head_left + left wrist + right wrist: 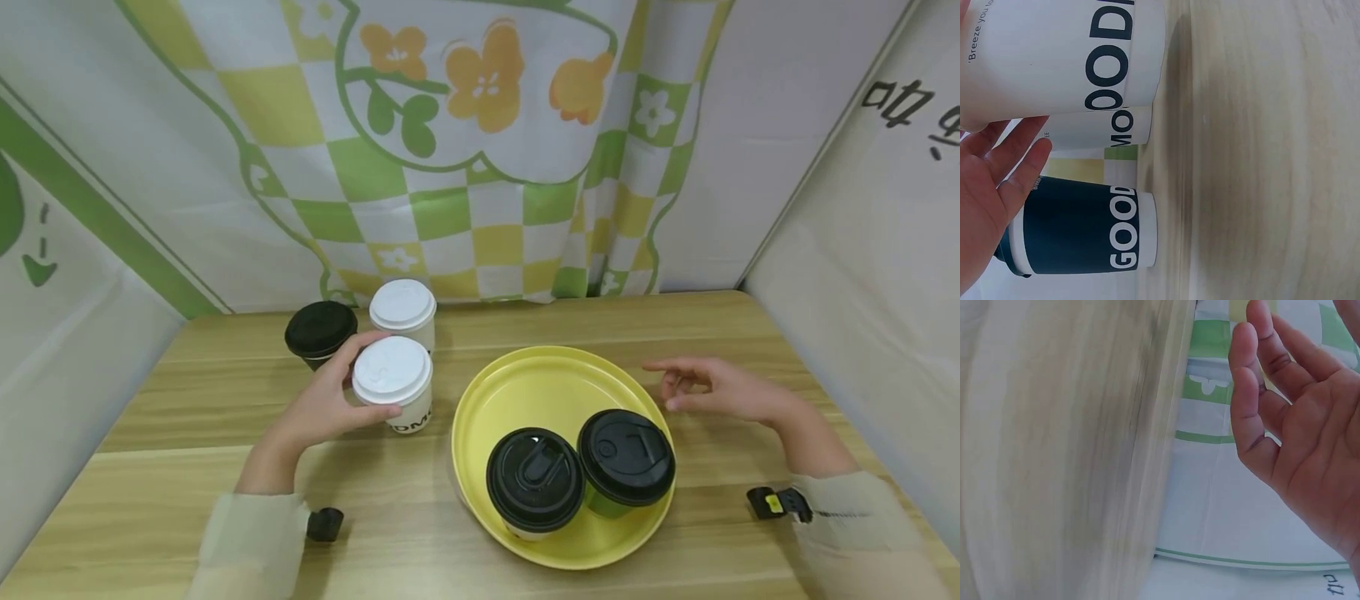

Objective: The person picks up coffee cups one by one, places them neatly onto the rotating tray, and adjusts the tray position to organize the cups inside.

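Observation:
My left hand [327, 406] grips a white paper cup [412, 410] with a white lid, thumb on the near side and fingers behind. In the left wrist view, its dark lettering faces the camera. Just behind stands a second white-lidded cup [402, 308], and a dark green cup [1079, 226] with a black lid is beside it. My right hand [723, 389] hovers by the right rim of a yellow round tray [517, 392], its fingers loosely bent and holding nothing. Two black-lidded cups are on the tray: a pale one [535, 481] and a green one [627, 458].
The wooden table [390, 517] ends at the back against a checked curtain [480, 200] with flowers. White fabric walls stand at left and right. A black wrist device [780, 503] is on the right sleeve, another [325, 524] on the left.

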Tool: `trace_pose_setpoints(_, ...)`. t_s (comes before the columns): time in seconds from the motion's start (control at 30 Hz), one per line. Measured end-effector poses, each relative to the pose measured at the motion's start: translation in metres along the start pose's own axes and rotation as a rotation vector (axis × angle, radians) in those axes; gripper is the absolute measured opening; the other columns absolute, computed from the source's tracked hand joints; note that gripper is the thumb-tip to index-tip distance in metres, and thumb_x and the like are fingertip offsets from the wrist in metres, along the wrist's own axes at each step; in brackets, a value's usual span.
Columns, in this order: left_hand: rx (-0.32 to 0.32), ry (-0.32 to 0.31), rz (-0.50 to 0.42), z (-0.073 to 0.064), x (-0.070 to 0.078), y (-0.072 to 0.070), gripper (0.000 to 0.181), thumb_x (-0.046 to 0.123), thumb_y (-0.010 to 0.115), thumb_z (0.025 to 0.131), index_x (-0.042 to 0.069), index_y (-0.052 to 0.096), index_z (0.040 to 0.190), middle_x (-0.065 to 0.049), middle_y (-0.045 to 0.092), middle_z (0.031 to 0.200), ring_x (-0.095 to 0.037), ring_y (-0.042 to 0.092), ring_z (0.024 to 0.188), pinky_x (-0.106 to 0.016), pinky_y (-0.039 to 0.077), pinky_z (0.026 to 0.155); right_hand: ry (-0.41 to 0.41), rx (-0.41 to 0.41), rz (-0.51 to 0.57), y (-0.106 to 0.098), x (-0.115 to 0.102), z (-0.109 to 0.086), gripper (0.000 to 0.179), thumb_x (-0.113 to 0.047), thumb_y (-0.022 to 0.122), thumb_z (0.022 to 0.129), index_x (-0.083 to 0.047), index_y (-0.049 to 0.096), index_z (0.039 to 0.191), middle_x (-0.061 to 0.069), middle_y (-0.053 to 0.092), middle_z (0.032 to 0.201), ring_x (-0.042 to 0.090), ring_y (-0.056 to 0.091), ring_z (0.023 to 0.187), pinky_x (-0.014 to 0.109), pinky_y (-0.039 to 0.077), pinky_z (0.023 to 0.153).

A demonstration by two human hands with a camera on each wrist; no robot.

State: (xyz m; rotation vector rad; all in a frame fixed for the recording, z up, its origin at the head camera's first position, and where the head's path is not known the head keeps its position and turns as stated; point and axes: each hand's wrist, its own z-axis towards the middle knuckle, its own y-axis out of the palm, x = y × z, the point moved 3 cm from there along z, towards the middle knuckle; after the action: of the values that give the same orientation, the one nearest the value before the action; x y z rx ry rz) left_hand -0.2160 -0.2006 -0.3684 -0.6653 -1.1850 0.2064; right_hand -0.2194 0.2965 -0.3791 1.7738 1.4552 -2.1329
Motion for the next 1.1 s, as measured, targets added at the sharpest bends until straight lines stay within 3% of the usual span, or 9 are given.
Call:
trace_pose_setpoints(0.23, 0.002, 0.014, 0.023, -0.002, 0.002, -0.003, 0.089, 0.018, 0.088, 0.074, 0.023, 0.038, 0.148, -0.002, 0.051, 0.138, -0.013, 0.050, 0.119, -0.027, 0.043, 0.096, -0.048, -0.014, -0.032, 0.006, -0.008, -0.007, 0.059, -0.012, 0.070, 0.092, 0.011, 0.045, 0.141, 0.007, 0.064, 0.095, 0.005, 0.060, 0.087, 0.024, 0.054, 0.078)
trace_pose_setpoints(0.47, -0.006, 0.023, 0.021, -0.003, 0.007, -0.004, 0.090, 0.018, 0.088, 0.074, 0.021, 0.037, 0.148, -0.003, 0.052, 0.138, -0.013, 0.051, 0.118, -0.023, 0.042, 0.096, -0.012, -0.135, 0.047, 0.016, -0.008, -0.013, 0.080, -0.016, 0.073, 0.090, 0.014, 0.028, 0.149, 0.009, 0.060, 0.100, 0.008, 0.060, 0.080, 0.026, 0.054, 0.070)
trace_pose_setpoints(0.6, -0.011, 0.030, 0.017, -0.004, 0.010, -0.005, 0.090, 0.017, 0.088, 0.074, 0.018, 0.037, 0.149, -0.003, 0.051, 0.138, -0.014, 0.051, 0.118, -0.022, 0.041, 0.096, -0.016, -0.161, 0.095, 0.019, -0.009, -0.014, 0.089, -0.014, 0.075, 0.088, 0.017, 0.019, 0.150, 0.009, 0.059, 0.097, 0.008, 0.059, 0.078, 0.026, 0.053, 0.067)
trace_pose_setpoints(1.1, -0.003, 0.081, -0.007, -0.006, 0.012, -0.001, 0.091, 0.013, 0.089, 0.073, 0.019, 0.038, 0.148, -0.003, 0.052, 0.137, -0.007, 0.052, 0.117, -0.017, 0.043, 0.095, -0.043, -0.230, 0.078, 0.020, -0.006, -0.004, 0.084, 0.005, 0.064, 0.086, 0.016, 0.012, 0.151, 0.006, 0.057, 0.092, 0.007, 0.056, 0.078, 0.027, 0.054, 0.065)
